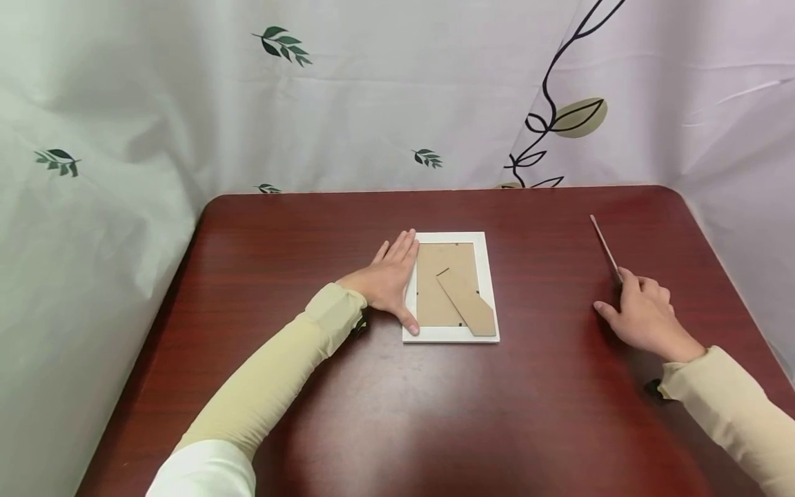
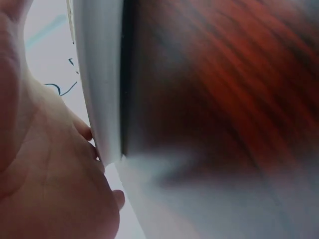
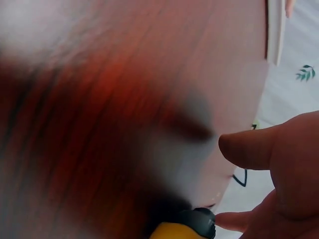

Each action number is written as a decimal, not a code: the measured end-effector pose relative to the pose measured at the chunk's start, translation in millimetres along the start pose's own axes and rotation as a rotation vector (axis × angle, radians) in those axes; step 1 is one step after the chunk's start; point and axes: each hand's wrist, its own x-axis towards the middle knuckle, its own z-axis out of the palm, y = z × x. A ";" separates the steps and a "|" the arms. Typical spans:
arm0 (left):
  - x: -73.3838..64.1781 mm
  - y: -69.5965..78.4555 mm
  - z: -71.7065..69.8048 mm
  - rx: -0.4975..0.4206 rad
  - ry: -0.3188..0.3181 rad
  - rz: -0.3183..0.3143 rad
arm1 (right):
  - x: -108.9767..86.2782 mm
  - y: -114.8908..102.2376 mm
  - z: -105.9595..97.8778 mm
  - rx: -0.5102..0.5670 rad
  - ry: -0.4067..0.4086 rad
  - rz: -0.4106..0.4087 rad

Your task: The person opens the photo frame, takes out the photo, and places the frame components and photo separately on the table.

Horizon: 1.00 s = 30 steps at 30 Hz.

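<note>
A white picture frame point(image 1: 451, 335) lies face down on the table, its brown backing board point(image 1: 444, 255) and angled easel stand point(image 1: 475, 314) showing. Along its left side my left hand point(image 1: 386, 279) rests with fingers stretched toward the top corner and the thumb on the bottom corner. In the left wrist view, the palm is beside the frame's edge point(image 2: 102, 89). To the right, my right hand point(image 1: 646, 310) is over a tool with a thin metal shaft point(image 1: 605, 245). Its yellow-and-black handle point(image 3: 182, 226) appears in the right wrist view, a fingertip at the black end, the thumb apart.
The dark red-brown wooden table point(image 1: 298, 235) has rounded back corners. A pale curtain point(image 1: 373, 90) with printed leaves hangs behind it and at both sides. The tool's shaft points toward the table's back edge.
</note>
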 end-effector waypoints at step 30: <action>9.4 20.4 -16.5 0.118 -0.145 -0.160 | 4.3 13.3 -0.5 -0.071 0.062 0.052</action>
